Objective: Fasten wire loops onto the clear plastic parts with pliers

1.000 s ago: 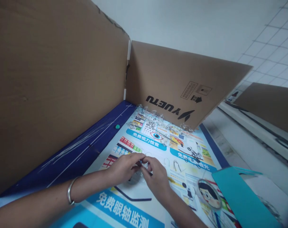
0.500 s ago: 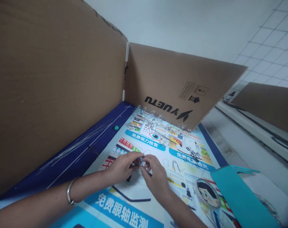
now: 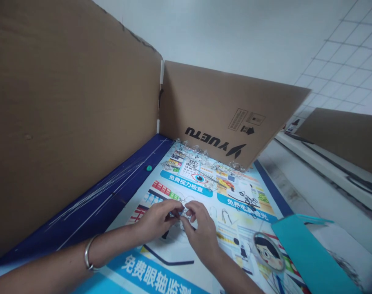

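My left hand (image 3: 157, 218) comes in from the lower left, a silver bangle on its wrist, its thumb and fingers pinched together. Opposite it, my right hand (image 3: 201, 226) pinches as well, its fingertips almost touching those of the left. Between them is a small clear, shiny piece (image 3: 183, 212), partly hidden by the fingers; its exact kind cannot be made out. A thin curved strand seems to rise just above the fingertips. Both hands are low over the printed poster (image 3: 170, 247) that covers the table.
Many clear, glittering pieces (image 3: 198, 152) lie along the foot of the cardboard panel (image 3: 225, 94). Black rings (image 3: 248, 199) are at the right. Thin wires (image 3: 103, 185) and a green round object (image 3: 149, 168) lie on the blue border. A teal box (image 3: 305, 249) stands lower right.
The fingertips have parted slightly, and more of the clear piece shows between them. Both hands stay in nearly the same place; the view has shifted slightly.
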### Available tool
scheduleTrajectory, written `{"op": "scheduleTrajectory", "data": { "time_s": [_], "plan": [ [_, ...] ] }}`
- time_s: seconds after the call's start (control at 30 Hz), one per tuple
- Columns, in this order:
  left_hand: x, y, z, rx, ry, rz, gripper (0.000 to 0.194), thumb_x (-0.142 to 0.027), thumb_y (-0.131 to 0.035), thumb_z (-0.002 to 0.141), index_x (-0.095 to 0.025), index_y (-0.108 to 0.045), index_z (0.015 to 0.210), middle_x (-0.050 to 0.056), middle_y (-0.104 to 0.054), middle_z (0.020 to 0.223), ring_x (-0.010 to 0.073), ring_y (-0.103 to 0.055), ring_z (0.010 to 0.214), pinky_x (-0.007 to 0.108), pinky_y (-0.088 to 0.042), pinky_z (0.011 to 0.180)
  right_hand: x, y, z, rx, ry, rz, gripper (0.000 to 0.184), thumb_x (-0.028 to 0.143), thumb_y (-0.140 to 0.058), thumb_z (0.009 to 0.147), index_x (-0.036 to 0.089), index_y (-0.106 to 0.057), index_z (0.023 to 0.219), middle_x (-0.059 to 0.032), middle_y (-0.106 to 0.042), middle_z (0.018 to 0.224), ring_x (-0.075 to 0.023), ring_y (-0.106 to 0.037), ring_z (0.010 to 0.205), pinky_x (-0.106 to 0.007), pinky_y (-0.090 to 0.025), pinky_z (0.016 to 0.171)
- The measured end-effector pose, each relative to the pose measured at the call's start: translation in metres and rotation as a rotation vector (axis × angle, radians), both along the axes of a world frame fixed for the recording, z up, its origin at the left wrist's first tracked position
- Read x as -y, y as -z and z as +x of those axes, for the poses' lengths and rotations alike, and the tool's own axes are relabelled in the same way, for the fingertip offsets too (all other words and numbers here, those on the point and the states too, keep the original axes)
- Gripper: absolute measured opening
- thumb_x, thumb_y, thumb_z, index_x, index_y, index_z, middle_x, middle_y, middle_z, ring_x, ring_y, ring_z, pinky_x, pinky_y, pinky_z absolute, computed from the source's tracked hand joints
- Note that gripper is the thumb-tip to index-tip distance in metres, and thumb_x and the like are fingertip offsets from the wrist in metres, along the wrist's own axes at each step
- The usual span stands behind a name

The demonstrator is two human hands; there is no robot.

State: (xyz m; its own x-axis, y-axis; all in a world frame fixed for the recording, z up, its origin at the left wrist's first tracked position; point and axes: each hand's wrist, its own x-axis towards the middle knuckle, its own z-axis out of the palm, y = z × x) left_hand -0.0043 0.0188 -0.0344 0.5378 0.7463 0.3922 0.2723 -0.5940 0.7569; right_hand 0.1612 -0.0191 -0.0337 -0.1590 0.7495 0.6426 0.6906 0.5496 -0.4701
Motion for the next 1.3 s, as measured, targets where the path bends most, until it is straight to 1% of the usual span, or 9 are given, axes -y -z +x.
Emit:
{"op": "scheduleTrajectory", "data": {
  "time_s": [0.1,0.2,0.3,0.43,0.63,0.93,1.03,1.17,1.3],
  "plan": [
    [0.000,-0.004,0.000,-0.001,0.014,0.022,0.022,-0.004,-0.055,0.072,-0.017,-0.058,0.089,0.002,-0.063,0.087,0.0127,-0.058,0.079,0.023,-0.046,0.072,0.000,-0.001,0.000,-0.014,-0.007,0.020,0.033,0.010,-0.052,0.078,0.023,-0.046,0.107,-0.0045,-0.053,0.093,-0.0148,-0.053,0.072,-0.032,-0.049,0.070],
    [0.001,-0.007,0.000,-0.007,0.037,0.052,0.024,-0.003,-0.055,0.073,-0.017,-0.059,0.091,0.003,-0.063,0.090,0.0139,-0.057,0.084,0.024,-0.046,0.075,0.000,-0.002,0.000,-0.002,-0.014,0.031,0.034,0.010,-0.051,0.078,0.023,-0.045,0.109,-0.0054,-0.053,0.094,-0.0170,-0.054,0.079,-0.034,-0.049,0.073],
    [0.002,-0.008,0.000,-0.025,0.036,0.065,0.031,-0.001,-0.054,0.072,-0.019,-0.059,0.097,0.003,-0.063,0.093,0.0142,-0.057,0.086,0.025,-0.045,0.077,0.001,-0.002,-0.001,0.014,-0.020,0.042,0.035,0.012,-0.050,0.079,0.024,-0.044,0.111,-0.0059,-0.054,0.095,-0.0190,-0.054,0.086,-0.036,-0.050,0.075],
    [0.002,-0.004,0.000,-0.031,0.050,0.109,0.040,0.001,-0.051,0.073,-0.021,-0.057,0.106,0.003,-0.062,0.095,0.0138,-0.056,0.087,0.025,-0.045,0.077,0.001,-0.002,-0.001,0.020,-0.039,0.047,0.037,0.011,-0.049,0.080,0.024,-0.043,0.114,-0.0063,-0.053,0.098,-0.0193,-0.053,0.091,-0.037,-0.049,0.079],
    [0.000,0.000,-0.001,0.009,0.082,0.149,0.029,-0.005,-0.048,0.079,-0.021,-0.061,0.099,0.004,-0.061,0.093,0.0137,-0.057,0.087,0.025,-0.046,0.076,0.003,-0.005,-0.003,-0.016,-0.053,0.040,0.034,0.011,-0.048,0.081,0.024,-0.045,0.112,-0.0064,-0.052,0.100,-0.0193,-0.053,0.093,-0.036,-0.049,0.079],
    [-0.005,-0.004,-0.006,0.012,0.101,0.217,0.019,-0.011,-0.045,0.084,-0.017,-0.062,0.089,0.005,-0.062,0.085,0.0137,-0.057,0.083,0.024,-0.045,0.073,0.004,-0.007,-0.001,-0.073,-0.090,0.018,0.031,0.013,-0.052,0.079,0.024,-0.048,0.108,-0.0061,-0.052,0.099,-0.0163,-0.054,0.080,-0.032,-0.050,0.070],
    [-0.011,-0.008,-0.009,0.027,0.086,0.195,0.017,-0.009,-0.047,0.082,-0.016,-0.063,0.084,0.005,-0.063,0.081,0.0137,-0.057,0.081,0.024,-0.045,0.073,0.003,-0.010,0.000,-0.088,-0.076,0.026,0.030,0.013,-0.053,0.078,0.024,-0.049,0.106,-0.0068,-0.052,0.102,-0.0163,-0.053,0.081,-0.032,-0.050,0.069],
    [-0.021,-0.013,-0.012,0.106,0.000,0.123,0.010,-0.013,-0.054,0.079,-0.016,-0.064,0.078,0.004,-0.064,0.080,0.0142,-0.058,0.081,0.026,-0.046,0.076,0.000,-0.008,0.004,-0.125,0.020,0.027,0.024,0.016,-0.052,0.079,0.022,-0.051,0.102,-0.0078,-0.053,0.101,-0.0181,-0.053,0.084,-0.031,-0.048,0.064],
    [-0.024,-0.019,-0.013,0.126,-0.100,0.001,0.006,-0.017,-0.060,0.073,-0.015,-0.065,0.076,0.004,-0.065,0.078,0.0136,-0.059,0.074,0.023,-0.047,0.066,-0.001,-0.002,0.006,-0.136,0.060,-0.053,0.015,0.016,-0.053,0.079,0.021,-0.053,0.093,-0.0056,-0.055,0.091,-0.0159,-0.053,0.076,-0.028,-0.046,0.060]
  ]
}}
